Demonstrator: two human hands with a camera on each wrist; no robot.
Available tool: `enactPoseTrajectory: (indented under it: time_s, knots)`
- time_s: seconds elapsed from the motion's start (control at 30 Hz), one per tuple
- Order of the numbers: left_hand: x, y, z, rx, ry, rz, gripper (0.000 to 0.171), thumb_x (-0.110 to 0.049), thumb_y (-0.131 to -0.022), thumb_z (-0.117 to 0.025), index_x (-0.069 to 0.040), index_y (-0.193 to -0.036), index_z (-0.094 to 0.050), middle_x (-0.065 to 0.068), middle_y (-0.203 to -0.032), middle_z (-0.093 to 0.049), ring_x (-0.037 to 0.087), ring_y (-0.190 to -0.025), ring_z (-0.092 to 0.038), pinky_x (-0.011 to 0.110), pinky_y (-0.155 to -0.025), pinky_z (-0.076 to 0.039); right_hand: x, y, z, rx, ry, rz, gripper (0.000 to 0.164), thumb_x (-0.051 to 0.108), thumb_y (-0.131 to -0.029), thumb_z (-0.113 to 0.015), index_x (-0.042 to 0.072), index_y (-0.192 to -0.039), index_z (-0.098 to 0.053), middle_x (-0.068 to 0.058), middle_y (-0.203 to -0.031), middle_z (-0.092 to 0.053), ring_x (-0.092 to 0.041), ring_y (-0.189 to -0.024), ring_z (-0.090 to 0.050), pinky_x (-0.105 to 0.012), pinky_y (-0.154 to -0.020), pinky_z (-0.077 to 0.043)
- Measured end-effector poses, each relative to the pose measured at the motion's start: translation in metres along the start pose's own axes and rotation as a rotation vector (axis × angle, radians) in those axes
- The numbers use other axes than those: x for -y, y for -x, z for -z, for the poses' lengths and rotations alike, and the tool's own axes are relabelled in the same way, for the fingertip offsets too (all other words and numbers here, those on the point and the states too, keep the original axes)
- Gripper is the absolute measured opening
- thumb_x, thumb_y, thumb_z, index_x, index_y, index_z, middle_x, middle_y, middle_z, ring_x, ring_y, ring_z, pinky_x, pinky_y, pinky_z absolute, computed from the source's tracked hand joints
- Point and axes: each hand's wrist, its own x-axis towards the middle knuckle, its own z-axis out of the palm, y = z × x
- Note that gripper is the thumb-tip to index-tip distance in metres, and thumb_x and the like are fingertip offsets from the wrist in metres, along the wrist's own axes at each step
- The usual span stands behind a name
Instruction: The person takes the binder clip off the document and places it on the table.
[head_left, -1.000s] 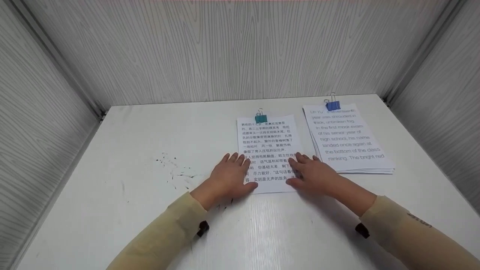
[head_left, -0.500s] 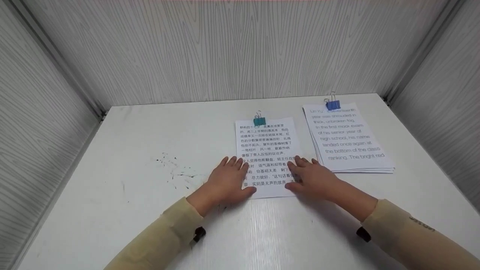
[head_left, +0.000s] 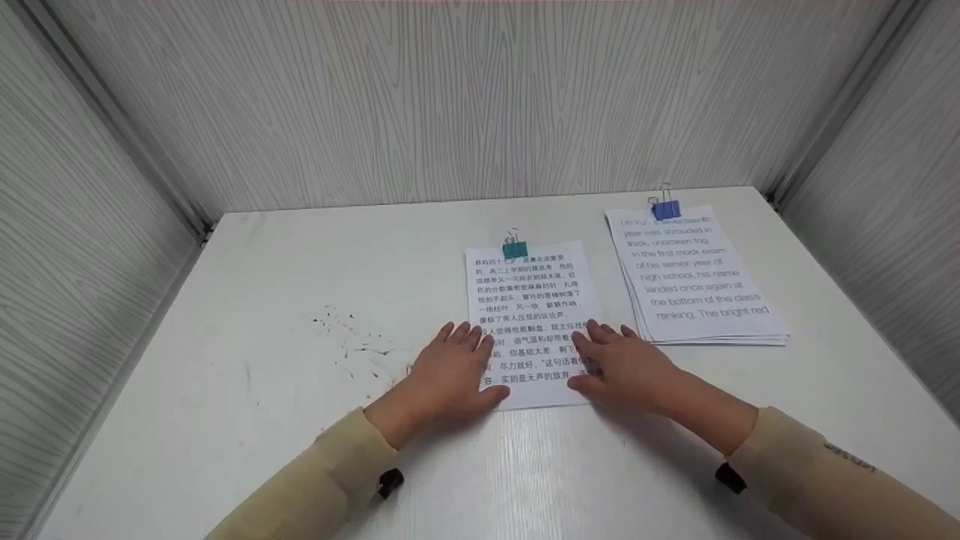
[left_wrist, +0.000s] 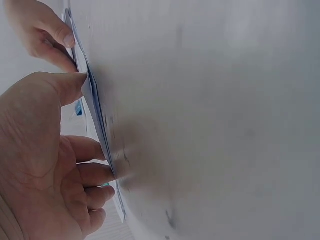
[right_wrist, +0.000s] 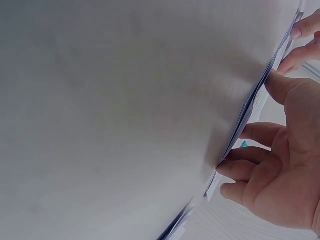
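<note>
A stack of white paper with printed Chinese text point(head_left: 529, 300) lies flat on the table, held at its top by a teal binder clip point(head_left: 515, 249). My left hand point(head_left: 450, 375) rests on the stack's left edge, fingers extended and thumb near the lower corner. On the opposite edge lies my right hand point(head_left: 630, 371), in much the same pose. In the left wrist view, the left fingertips touch the thin side of the stack point(left_wrist: 96, 110). The right wrist view has the right thumb and fingertips against the paper edge point(right_wrist: 245, 115).
To the right lies a second stack with English text point(head_left: 690, 277), under a blue binder clip point(head_left: 666, 210). Dark specks point(head_left: 352, 341) mark the white table point(head_left: 262, 300) on the left. Wood-grain panels point(head_left: 480, 97) enclose the back and sides.
The stack with the teal clip has slid toward me and slightly left, both hands moving along with it. The English stack has stayed put.
</note>
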Motion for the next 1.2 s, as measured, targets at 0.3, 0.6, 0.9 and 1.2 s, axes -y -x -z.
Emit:
enactPoseTrajectory:
  time_s: [0.3, 0.6, 0.9, 1.2]
  knots:
    - [-0.002, 0.01, -0.003, 0.005, -0.017, -0.005, 0.086, -0.063, -0.103, -0.051, 0.0, -0.162, -0.04, 0.02, -0.167, -0.039, 0.037, -0.158, -0.029, 0.05, -0.13, -0.014, 0.01, 0.008, 0.0, 0.022, 0.016, 0.002, 0.075, 0.048, -0.102, -0.066, -0.001, -0.157, -0.049, -0.03, -0.162, -0.041, -0.047, -0.149, -0.041, -0.062, -0.123, -0.029]
    - [-0.004, 0.023, -0.006, -0.013, -0.01, -0.017, 0.086, -0.062, -0.102, -0.053, 0.001, -0.16, -0.044, 0.021, -0.164, -0.042, 0.037, -0.156, -0.032, 0.05, -0.13, -0.017, 0.018, 0.016, -0.005, 0.004, 0.028, 0.018, 0.075, 0.048, -0.101, -0.069, -0.001, -0.155, -0.051, -0.03, -0.16, -0.044, -0.047, -0.148, -0.044, -0.062, -0.122, -0.03]
    - [-0.007, 0.036, -0.008, -0.016, -0.004, -0.026, 0.085, -0.061, -0.102, -0.055, 0.002, -0.159, -0.046, 0.022, -0.164, -0.043, 0.037, -0.156, -0.033, 0.05, -0.13, -0.017, 0.025, 0.023, -0.008, 0.019, 0.022, 0.012, 0.077, 0.051, -0.1, -0.069, 0.0, -0.155, -0.051, -0.029, -0.16, -0.044, -0.047, -0.148, -0.044, -0.062, -0.123, -0.029]
    - [-0.01, 0.051, -0.011, -0.027, -0.012, -0.041, 0.085, -0.062, -0.101, -0.057, 0.003, -0.156, -0.049, 0.023, -0.161, -0.047, 0.038, -0.154, -0.038, 0.05, -0.129, -0.02, 0.035, 0.034, -0.011, 0.011, 0.012, 0.035, 0.078, 0.052, -0.098, -0.071, -0.001, -0.153, -0.054, -0.029, -0.158, -0.047, -0.049, -0.145, -0.047, -0.064, -0.12, -0.033]
